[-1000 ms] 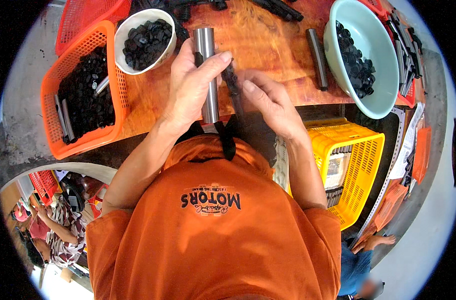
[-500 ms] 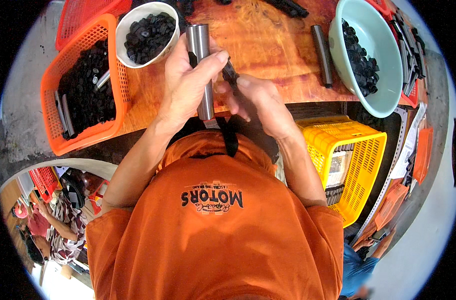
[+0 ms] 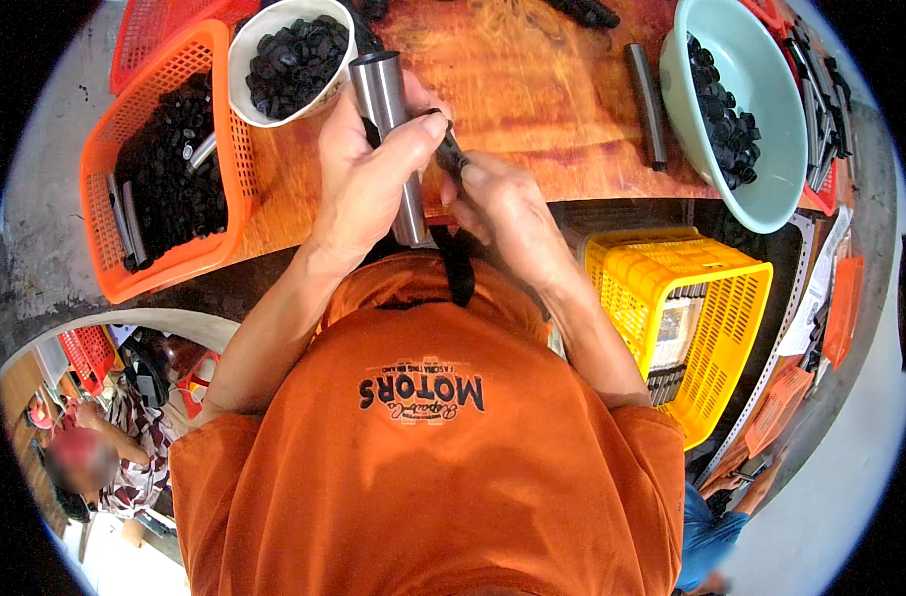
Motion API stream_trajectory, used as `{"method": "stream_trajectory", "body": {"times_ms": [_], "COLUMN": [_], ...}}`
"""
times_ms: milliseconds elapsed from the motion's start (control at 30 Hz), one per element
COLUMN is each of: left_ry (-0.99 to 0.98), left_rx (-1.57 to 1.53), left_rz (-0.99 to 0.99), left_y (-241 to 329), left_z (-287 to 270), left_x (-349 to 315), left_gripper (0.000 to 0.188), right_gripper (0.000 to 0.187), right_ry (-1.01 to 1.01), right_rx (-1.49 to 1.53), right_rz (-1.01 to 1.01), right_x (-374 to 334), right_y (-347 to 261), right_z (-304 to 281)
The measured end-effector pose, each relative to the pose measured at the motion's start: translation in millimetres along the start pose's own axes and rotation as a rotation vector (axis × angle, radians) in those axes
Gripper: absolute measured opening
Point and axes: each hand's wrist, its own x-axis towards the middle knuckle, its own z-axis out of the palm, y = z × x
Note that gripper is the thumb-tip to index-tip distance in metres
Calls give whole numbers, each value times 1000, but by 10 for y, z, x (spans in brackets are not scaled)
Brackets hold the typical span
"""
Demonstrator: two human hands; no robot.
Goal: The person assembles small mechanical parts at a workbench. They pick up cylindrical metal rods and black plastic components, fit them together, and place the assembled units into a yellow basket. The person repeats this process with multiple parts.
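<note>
My left hand (image 3: pixel 355 194) is wrapped round a shiny steel tube (image 3: pixel 380 94), its thumb lying across the front. The tube leans slightly, its top end tipped away to the left and its lower end near my shirt. My right hand (image 3: pixel 502 199) is closed on a small dark elongated piece (image 3: pixel 450 154) just right of the tube, pinched near the thumb. The far end of that piece reaches the left fingertips; its exact kind I cannot make out. Part of the right fingers is hidden behind the thumb and palm.
A white bowl (image 3: pixel 239 84) and an orange basket (image 3: pixel 229 169) hold small black parts at left. On the wooden table (image 3: pixel 522 109), a dark tube (image 3: pixel 646 104) lies beside a pale green basin (image 3: pixel 778 149) of black parts. Below right stands a yellow crate (image 3: pixel 741 328) with tubes. Other people work behind.
The steel tube's upper end has tipped a little to the left. My right hand has shifted slightly left, its fingers curling in more, and the dark piece has moved left with it.
</note>
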Motion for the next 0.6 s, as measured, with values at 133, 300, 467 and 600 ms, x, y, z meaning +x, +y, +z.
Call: {"method": "stream_trajectory", "body": {"times_ms": [133,300,467,600], "left_ry": [-16,69,15,146], "left_rx": [8,4,-264,-362], "left_rz": [8,-36,-61,-68], "left_y": [-57,-96,15,64], "left_z": [-24,18,-161,-233], "left_x": [-36,-32,204,394], "left_gripper": [16,31,38,27], "right_gripper": [37,36,32,35], "right_ry": [-1,58,135,11], "right_rx": [26,-14,-55,-83], "right_rz": [36,36,-9,139], "right_x": [1,81,-124,-358], "right_y": [38,111,125,309], "right_z": [26,26,-124,-104]}}
